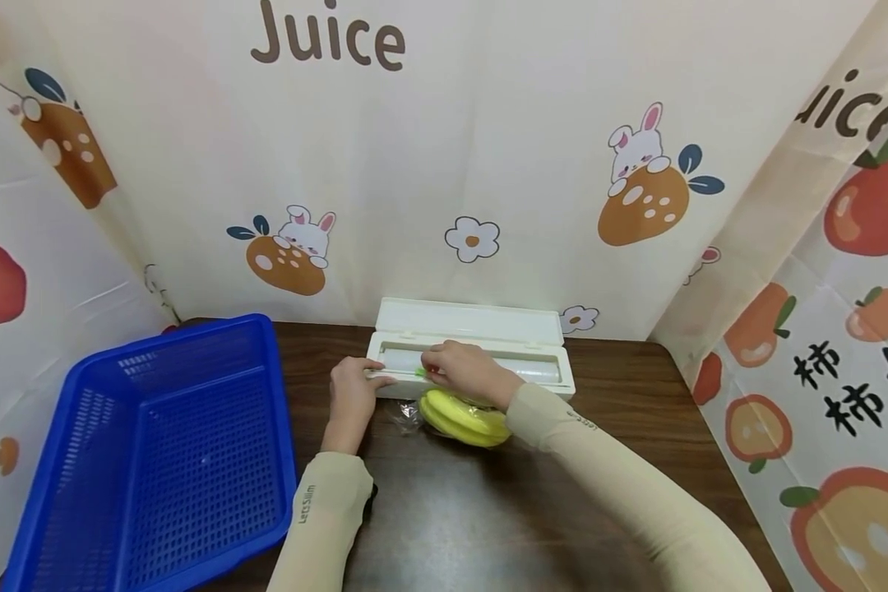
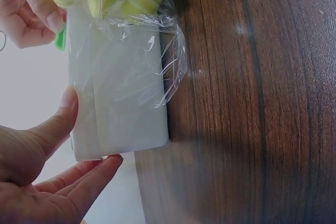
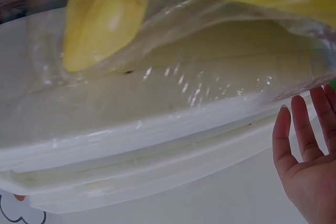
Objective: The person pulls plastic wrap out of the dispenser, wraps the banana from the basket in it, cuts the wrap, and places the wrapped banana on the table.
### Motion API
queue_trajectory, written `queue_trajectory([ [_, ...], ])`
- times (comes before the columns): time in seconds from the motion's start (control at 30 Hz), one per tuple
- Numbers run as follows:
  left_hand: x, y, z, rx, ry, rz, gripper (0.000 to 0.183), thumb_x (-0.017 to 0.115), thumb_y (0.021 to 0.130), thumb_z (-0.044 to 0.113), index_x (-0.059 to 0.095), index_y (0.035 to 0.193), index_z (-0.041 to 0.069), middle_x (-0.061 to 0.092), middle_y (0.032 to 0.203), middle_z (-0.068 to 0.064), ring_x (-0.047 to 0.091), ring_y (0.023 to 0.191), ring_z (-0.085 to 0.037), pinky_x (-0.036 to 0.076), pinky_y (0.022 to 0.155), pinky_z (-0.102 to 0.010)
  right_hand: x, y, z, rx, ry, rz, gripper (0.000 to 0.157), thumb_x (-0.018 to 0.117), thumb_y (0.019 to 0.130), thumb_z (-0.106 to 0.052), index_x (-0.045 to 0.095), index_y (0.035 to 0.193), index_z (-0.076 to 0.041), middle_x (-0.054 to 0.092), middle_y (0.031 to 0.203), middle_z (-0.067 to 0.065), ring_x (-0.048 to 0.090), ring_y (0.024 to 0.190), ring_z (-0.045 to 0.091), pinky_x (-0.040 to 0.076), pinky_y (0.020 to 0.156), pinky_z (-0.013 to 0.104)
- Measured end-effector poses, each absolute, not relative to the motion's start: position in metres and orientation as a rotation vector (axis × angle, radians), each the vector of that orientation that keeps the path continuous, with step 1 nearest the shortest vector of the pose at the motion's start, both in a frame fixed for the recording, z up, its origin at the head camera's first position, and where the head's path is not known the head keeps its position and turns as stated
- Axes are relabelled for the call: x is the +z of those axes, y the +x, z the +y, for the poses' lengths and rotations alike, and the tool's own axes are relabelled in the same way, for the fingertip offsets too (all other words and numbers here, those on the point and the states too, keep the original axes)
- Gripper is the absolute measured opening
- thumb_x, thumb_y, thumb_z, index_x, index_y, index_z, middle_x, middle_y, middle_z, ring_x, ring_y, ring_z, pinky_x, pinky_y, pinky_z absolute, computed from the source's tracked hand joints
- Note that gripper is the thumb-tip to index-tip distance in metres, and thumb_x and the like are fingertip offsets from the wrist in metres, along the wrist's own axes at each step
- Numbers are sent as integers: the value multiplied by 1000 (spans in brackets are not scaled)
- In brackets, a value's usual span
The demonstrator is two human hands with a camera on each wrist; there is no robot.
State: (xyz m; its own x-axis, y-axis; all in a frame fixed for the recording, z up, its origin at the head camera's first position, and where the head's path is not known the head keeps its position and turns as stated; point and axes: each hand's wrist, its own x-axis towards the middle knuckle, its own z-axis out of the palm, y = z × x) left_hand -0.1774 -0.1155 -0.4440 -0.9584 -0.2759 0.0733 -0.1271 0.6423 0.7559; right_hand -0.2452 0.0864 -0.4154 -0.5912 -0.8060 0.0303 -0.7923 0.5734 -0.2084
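Note:
A white cling film dispenser [image 1: 474, 393] stands against the back wall with its lid [image 1: 469, 321] up and a film roll [image 1: 536, 369] inside. My left hand [image 1: 351, 399] holds its left end, thumb on the upper edge and fingers against the end face [image 2: 118, 135]. Just right of it, my right hand [image 1: 462, 370] pinches a small green slide cutter [image 2: 61, 39] at the front rim. Yellow bananas [image 1: 462, 419] lie close before the dispenser, with clear film [image 2: 170, 61] around them. In the right wrist view, the right fingers [image 3: 310, 145] partly show beside the film.
A large blue plastic basket [image 1: 203, 460] stands on the left of the dark wooden table [image 1: 474, 526]. Printed curtains [image 1: 474, 148] close off the back and both sides, right behind the dispenser's lid.

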Motion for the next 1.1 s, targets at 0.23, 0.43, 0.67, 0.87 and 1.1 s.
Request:
queue_trajectory([
  [0.23, -442, -178, -120, -1235, 356, -2696, 30, 87, 85, 14, 81, 108, -4, 74, 117, -24, 65, 119, -43, 53, 102, -53, -415, -245, 91, -335, -1378, 2705, 18, 60, 109, -17, 59, 91, -19, 62, 92, -4, 58, 86, 17, 50, 74, 36],
  [0.43, -442, -177, -122, -1242, 373, -2692, 29, 86, 87, 14, 81, 109, -3, 74, 121, -25, 64, 121, -43, 54, 101, -54, -415, -245, 94, -361, -1381, 2694, 18, 60, 108, -16, 60, 91, -18, 64, 93, -3, 59, 87, 17, 51, 75, 35],
  [0.67, -443, -177, -120, -1248, 371, -2702, 28, 85, 88, 14, 81, 110, -3, 73, 121, -26, 64, 122, -43, 54, 100, -54, -416, -247, 98, -374, -1398, 2691, 19, 60, 107, -14, 59, 89, -18, 63, 90, -3, 58, 83, 15, 50, 73, 32],
  [0.87, -444, -177, -118, -1258, 374, -2706, 28, 85, 88, 14, 81, 110, -3, 73, 122, -26, 64, 122, -43, 54, 99, -54, -418, -247, 104, -376, -1398, 2699, 21, 60, 108, -13, 57, 88, -18, 61, 88, -4, 55, 79, 13, 49, 71, 30],
  [1.1, -444, -177, -116, -1268, 364, -2703, 27, 84, 89, 14, 81, 111, -2, 72, 123, -26, 64, 121, -43, 56, 96, -53, -419, -246, 109, -387, -1377, 2696, 22, 59, 108, -11, 56, 87, -17, 57, 84, -4, 50, 76, 13, 45, 70, 30],
])
